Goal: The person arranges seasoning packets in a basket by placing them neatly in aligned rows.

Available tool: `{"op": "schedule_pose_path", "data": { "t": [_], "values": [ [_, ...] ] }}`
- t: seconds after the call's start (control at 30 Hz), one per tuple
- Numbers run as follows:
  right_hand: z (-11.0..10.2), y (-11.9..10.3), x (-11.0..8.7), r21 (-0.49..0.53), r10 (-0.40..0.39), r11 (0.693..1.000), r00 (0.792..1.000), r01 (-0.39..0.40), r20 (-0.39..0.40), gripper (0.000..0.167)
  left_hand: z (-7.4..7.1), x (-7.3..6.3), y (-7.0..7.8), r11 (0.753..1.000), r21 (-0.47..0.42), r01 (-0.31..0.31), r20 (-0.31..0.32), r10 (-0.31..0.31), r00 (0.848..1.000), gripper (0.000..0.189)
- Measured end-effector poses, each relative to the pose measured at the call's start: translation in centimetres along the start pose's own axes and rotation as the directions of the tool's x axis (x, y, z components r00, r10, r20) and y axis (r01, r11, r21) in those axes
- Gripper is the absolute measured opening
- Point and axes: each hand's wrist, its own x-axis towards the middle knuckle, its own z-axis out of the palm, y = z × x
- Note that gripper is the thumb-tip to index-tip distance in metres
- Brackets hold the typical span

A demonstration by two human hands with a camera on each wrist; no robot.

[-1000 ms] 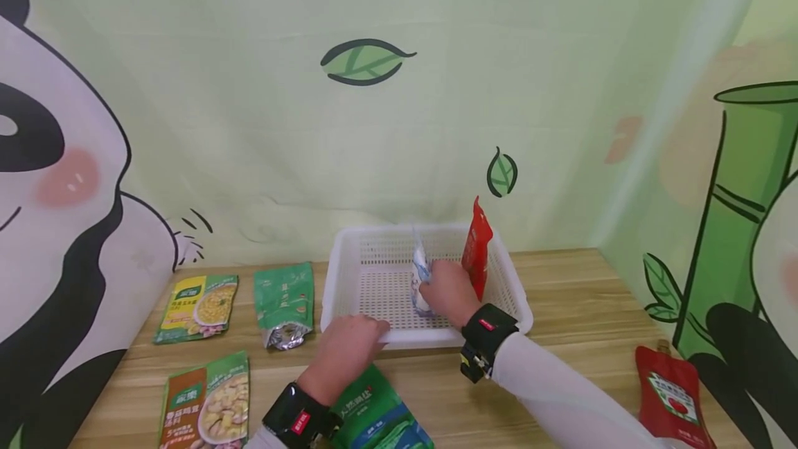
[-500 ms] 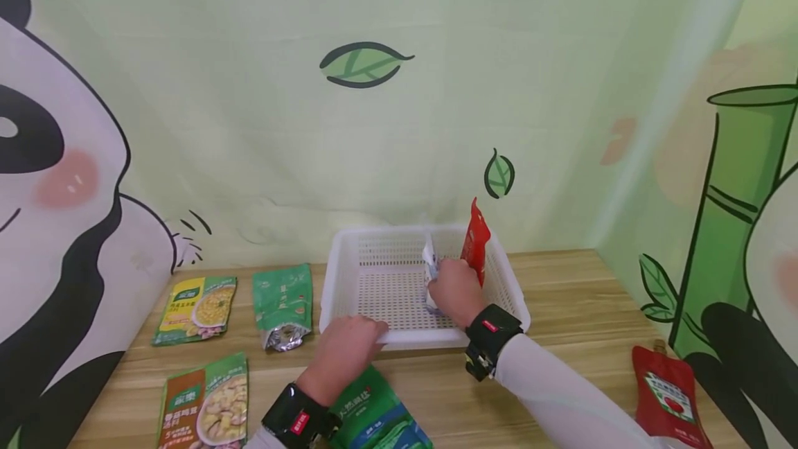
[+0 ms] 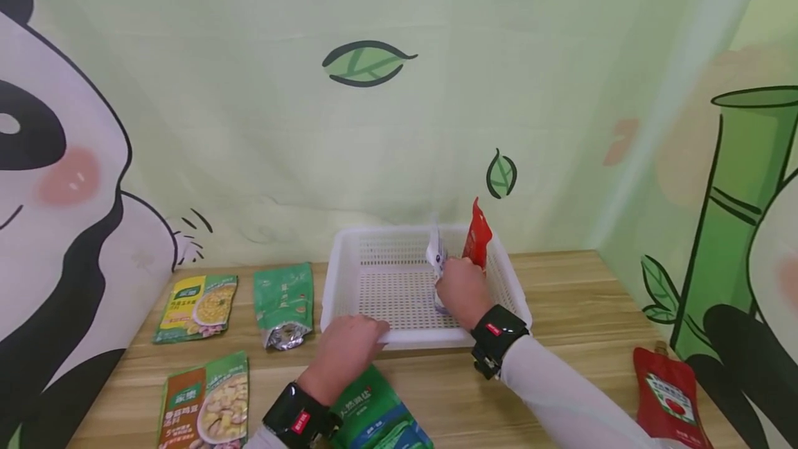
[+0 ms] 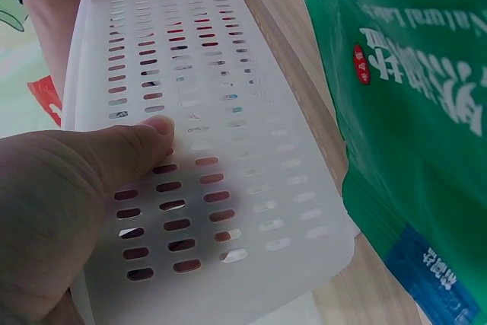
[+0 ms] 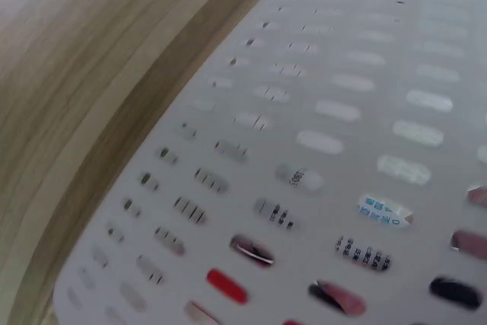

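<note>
A white perforated plastic basket (image 3: 332, 289) stands on the table against the backdrop. My left hand (image 3: 350, 353) grips its front rim; in the left wrist view the thumb (image 4: 141, 146) presses the outer wall, with fingers showing through the slots. Inside the basket, my right hand (image 3: 464, 293) holds a white-and-blue packet (image 3: 434, 251) upright, its lower part partly covered by the hand. A red packet (image 3: 476, 235) stands upright just right of it, close to the hand. In the right wrist view, the basket wall (image 5: 327, 127) hides most of the hand and packet.
Left of the basket lie a yellow packet (image 3: 196, 307), a green pouch with a silver end (image 3: 283, 303) and a brown-and-green packet (image 3: 206, 404). A green-and-blue pouch (image 3: 380, 414) lies in front. A red spouted pouch (image 3: 670, 393) lies far right.
My right hand has shifted the white-and-blue packet rightward inside the basket, nearer the red packet. The left hand has stayed on the rim.
</note>
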Motion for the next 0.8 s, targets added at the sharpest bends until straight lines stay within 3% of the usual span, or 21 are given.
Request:
{"op": "schedule_pose_path", "data": {
  "t": [0.2, 0.47, 0.8],
  "values": [
    [-0.5, 0.5, -0.1, 0.000, 0.016, 1.000, 0.999, -0.016, 0.028, 0.020, -0.1, 0.0, 0.1, 1.000, -0.010, 0.008, 0.013, -0.008, 1.000, 0.009],
    [-0.6, 1.3, -0.2, 0.004, 0.019, 1.000, 1.000, -0.019, 0.010, 0.017, -0.2, 0.0, 0.2, 1.000, -0.002, 0.010, 0.017, -0.010, 1.000, 0.010],
    [-0.8, 1.5, -0.2, -0.084, 0.017, 0.996, 1.000, -0.015, 0.023, 0.020, 0.0, 0.0, 0.1, 1.000, 0.009, 0.010, 0.006, -0.010, 1.000, 0.010]
  ]
}}
